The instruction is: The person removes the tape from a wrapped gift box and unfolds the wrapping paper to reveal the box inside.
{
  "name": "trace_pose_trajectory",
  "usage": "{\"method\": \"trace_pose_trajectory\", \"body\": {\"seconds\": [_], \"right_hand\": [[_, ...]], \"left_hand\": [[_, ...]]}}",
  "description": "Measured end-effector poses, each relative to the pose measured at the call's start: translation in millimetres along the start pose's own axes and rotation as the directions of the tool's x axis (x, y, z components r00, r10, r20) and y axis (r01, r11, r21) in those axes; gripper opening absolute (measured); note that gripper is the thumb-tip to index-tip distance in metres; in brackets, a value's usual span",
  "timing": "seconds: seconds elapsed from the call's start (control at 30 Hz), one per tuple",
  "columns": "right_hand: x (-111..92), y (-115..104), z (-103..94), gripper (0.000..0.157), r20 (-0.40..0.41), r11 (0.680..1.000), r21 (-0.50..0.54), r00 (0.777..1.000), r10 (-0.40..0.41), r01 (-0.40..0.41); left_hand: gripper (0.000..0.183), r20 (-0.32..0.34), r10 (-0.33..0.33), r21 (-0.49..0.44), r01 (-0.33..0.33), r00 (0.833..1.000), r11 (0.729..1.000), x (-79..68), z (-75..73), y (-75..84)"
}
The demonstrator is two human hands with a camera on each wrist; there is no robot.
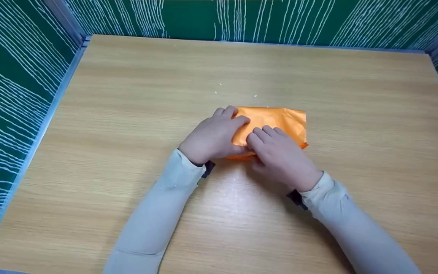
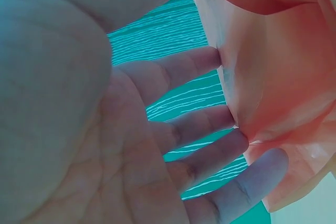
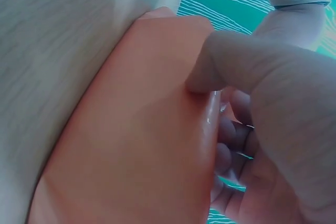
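A shiny orange sheet (image 1: 276,116), folded into a flat packet shape, lies on the table in the head view. My left hand (image 1: 215,133) spreads over its left end, the fingertips (image 2: 207,59) touching the edge and the palm off the sheet. Along the near edge, my right hand (image 1: 281,158) pinches the orange sheet (image 3: 131,119) between its thumb (image 3: 205,72) and curled fingers. A loose fold shows in the orange sheet (image 2: 278,66) in the left wrist view. Whether anything lies inside cannot be seen.
The wood-grain table (image 1: 127,95) has a few tiny white specks (image 1: 255,96) beyond the sheet. Green panels with white streaks (image 1: 10,95) stand along its left, far and right sides. A dark band (image 1: 298,199) sits at the right wrist.
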State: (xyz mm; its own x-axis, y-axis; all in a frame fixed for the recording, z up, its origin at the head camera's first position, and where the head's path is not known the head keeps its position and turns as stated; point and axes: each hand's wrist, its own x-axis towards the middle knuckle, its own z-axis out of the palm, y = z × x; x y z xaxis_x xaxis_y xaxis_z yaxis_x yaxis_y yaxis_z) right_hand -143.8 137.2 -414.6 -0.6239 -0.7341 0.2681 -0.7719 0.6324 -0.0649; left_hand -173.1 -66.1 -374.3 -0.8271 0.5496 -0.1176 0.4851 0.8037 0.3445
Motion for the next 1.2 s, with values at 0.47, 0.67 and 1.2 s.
{"method": "trace_pose_trajectory", "body": {"seconds": [0.47, 0.67, 1.2], "right_hand": [[2.5, 0.6, 2.4, 0.036, 0.030, 1.000, 0.001, 0.999, 0.028, -0.028], [2.8, 0.7, 4.4, 0.034, -0.010, 1.000, -0.006, 1.000, 0.025, -0.025], [0.8, 4.4, -4.7, 0.022, -0.056, 0.996, 0.033, 0.995, -0.077, 0.079]], "left_hand": [[0.072, 0.025, -0.004, -0.003, 0.004, 1.000, 1.000, 3.3, -1.6, -0.5], [0.074, 0.028, -0.016, -0.005, 0.017, 0.999, 1.000, 3.9, -1.0, -0.6], [0.069, 0.046, -0.016, -0.014, 0.017, 0.999, 1.000, 1.5, -2.1, -0.8]]}}
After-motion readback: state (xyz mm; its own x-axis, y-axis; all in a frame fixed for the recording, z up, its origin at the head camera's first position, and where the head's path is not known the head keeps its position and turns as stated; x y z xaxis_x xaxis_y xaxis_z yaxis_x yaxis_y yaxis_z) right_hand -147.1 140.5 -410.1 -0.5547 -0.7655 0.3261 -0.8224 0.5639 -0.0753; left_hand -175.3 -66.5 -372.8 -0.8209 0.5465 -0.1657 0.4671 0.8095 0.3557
